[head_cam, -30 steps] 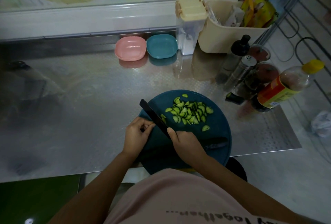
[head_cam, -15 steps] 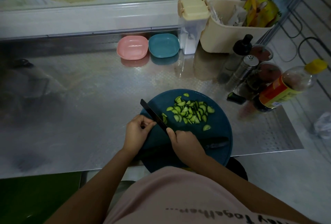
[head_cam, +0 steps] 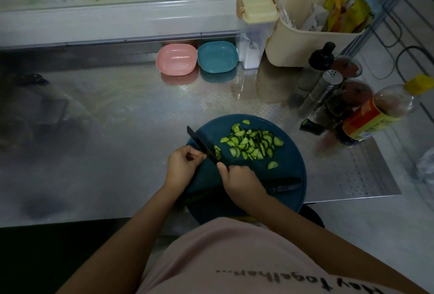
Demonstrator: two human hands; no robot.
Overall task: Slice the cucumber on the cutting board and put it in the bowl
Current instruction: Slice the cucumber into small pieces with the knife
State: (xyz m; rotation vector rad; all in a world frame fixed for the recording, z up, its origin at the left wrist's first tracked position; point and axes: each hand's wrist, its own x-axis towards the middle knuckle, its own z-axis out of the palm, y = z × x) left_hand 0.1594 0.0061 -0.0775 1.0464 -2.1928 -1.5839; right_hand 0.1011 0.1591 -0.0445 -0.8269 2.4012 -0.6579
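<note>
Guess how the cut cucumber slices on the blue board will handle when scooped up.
The cucumber slices are thin half-moons, so probably light. Fresh-cut faces likely make them slippery and clingy. They lie in a loose heap on the cutting board, with one stray slice apart, so a push would probably scatter them rather than roll them.

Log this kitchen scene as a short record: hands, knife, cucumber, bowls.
Right hand: grips the black knife, blade angled across the cutting board
Left hand: fingers curled beside the blade; anything held is hidden
Cucumber slices: piled on the board, right of the blade
Pink bowl, teal bowl: side by side at the back of the counter, no slices inside
</note>
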